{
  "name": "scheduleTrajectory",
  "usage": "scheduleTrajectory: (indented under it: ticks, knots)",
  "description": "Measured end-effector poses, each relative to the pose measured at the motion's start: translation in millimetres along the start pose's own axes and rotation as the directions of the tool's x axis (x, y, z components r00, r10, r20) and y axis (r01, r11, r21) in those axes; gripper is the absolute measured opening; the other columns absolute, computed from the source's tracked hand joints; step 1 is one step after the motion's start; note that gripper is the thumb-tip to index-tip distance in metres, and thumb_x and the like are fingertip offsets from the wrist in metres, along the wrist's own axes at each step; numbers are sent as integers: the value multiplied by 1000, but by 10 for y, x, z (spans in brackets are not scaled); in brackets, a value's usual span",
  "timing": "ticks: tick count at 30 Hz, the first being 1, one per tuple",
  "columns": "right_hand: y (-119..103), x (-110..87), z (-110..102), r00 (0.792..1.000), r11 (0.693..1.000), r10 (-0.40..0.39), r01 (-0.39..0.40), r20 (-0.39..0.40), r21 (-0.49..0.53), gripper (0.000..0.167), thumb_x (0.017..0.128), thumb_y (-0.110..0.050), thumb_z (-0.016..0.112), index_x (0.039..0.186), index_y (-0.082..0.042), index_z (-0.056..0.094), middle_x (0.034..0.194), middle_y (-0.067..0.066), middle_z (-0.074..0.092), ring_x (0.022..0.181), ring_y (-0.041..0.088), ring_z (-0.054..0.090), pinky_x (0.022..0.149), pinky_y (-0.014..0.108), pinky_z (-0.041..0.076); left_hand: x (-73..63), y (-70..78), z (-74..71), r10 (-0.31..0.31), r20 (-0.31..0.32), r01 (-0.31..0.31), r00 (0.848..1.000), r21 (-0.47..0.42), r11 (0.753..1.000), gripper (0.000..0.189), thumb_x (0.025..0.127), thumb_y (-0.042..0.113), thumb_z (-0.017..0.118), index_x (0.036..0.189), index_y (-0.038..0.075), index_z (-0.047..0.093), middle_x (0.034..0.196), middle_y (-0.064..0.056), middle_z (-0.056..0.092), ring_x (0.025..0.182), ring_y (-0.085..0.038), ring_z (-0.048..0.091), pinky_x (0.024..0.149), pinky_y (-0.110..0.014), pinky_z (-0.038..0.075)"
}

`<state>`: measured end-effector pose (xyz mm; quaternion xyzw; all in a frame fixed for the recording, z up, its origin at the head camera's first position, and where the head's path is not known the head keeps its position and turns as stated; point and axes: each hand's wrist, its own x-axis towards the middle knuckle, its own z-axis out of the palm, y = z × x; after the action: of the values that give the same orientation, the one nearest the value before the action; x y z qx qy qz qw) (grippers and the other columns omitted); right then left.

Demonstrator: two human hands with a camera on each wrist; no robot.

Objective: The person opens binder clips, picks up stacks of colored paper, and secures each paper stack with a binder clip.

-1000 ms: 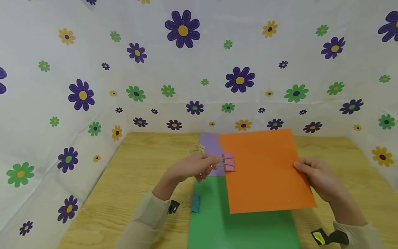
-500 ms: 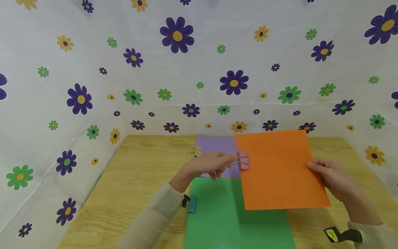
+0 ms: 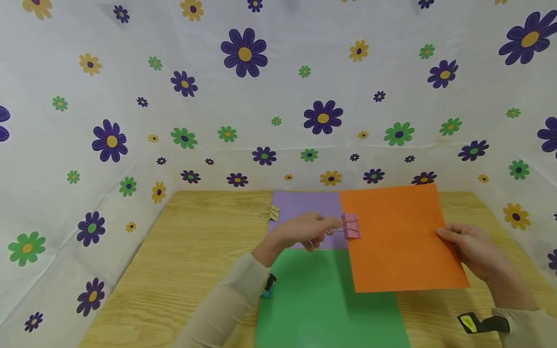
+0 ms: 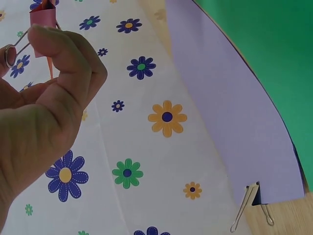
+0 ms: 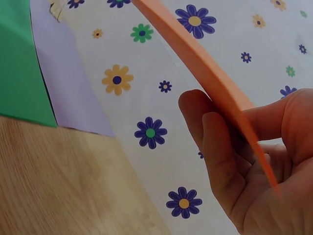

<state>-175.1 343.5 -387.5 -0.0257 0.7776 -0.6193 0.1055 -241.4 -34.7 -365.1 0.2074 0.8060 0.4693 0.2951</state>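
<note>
An orange sheet of paper (image 3: 404,241) is held up above the table, tilted toward the head camera. On its left edge sits a pink binder clip (image 3: 351,226), whose wire handles my left hand (image 3: 304,229) pinches between thumb and fingers. My right hand (image 3: 474,249) grips the sheet's right edge, thumb in front and fingers behind, as the right wrist view shows. Below the orange sheet lie a green sheet (image 3: 322,299) and, further back, a purple sheet (image 3: 304,205), partly covered by the left hand and the orange paper.
A yellow binder clip (image 3: 274,213) is on the purple sheet's left edge. A blue binder clip (image 3: 267,293) at the green sheet's left edge is mostly hidden by the left wrist's strap. Wooden table (image 3: 196,251) extends to the left; a flowered cloth (image 3: 209,96) surrounds its back and sides.
Both hands have moved right together with the orange sheet and its pink clip, uncovering more of the purple sheet. The left wrist now covers most of the blue clip. The head view has shifted slightly.
</note>
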Motion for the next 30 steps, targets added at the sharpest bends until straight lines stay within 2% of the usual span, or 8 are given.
scheduleTrajectory:
  ticks: [3,6,8,14,19,23,26,30]
  knots:
    - [26,-3,-35,1000,1000,19,-19,-7,-12,26,107,-18,44,94,-17,67,87,-5,63,74,13,62,66,28,55,40,15,45,-4,5,4,1000,-11,1000,50,97,51,54,92,2,64,57,0,41,56,-16,43,54,-27,46]
    - [61,-1,-74,999,999,35,-35,-6,-25,26,107,-18,44,96,-17,67,88,-5,63,75,13,62,67,29,55,81,27,92,-6,19,7,1000,-10,1000,50,98,51,53,75,7,57,54,0,38,54,-15,39,53,-27,43]
    - [88,2,-100,999,998,44,-44,-3,-38,25,107,-18,44,97,-15,67,89,-5,63,75,13,63,68,29,55,112,27,122,-9,28,9,1000,-10,1000,50,98,51,53,70,10,53,53,1,35,53,-14,35,52,-27,41]
    - [156,-5,-179,997,994,72,-72,4,-80,24,107,-19,43,106,-8,65,93,-4,63,79,13,64,71,31,56,208,14,199,-19,38,19,999,-6,1000,50,96,53,55,68,12,49,53,2,31,51,-12,27,51,-26,32]
    - [182,-30,-234,995,989,103,-102,5,-103,26,108,-19,41,108,-7,64,91,-5,64,78,13,64,70,33,56,268,25,259,-23,45,23,999,2,1000,53,96,52,55,60,16,42,52,3,28,50,-12,24,50,-27,30]
    - [198,-46,-250,993,984,118,-118,-10,-134,29,108,-19,41,110,2,62,89,-3,63,76,14,63,69,33,56,306,26,291,-25,43,24,999,24,999,57,95,52,55,55,18,33,52,3,27,50,-12,25,50,-27,30]
    - [205,-55,-272,992,980,121,-124,-28,-156,29,108,-19,41,105,1,62,86,-3,60,74,13,60,67,32,54,344,27,314,-23,47,21,999,35,999,58,95,53,55,54,19,32,53,3,28,50,-12,26,51,-28,29]
    - [210,-66,-314,989,978,133,-141,-59,-154,27,107,-18,43,94,-8,64,82,-3,58,71,12,58,64,30,52,402,32,360,-14,60,12,998,38,999,58,95,53,55,54,19,32,52,3,28,49,-12,25,50,-28,28]
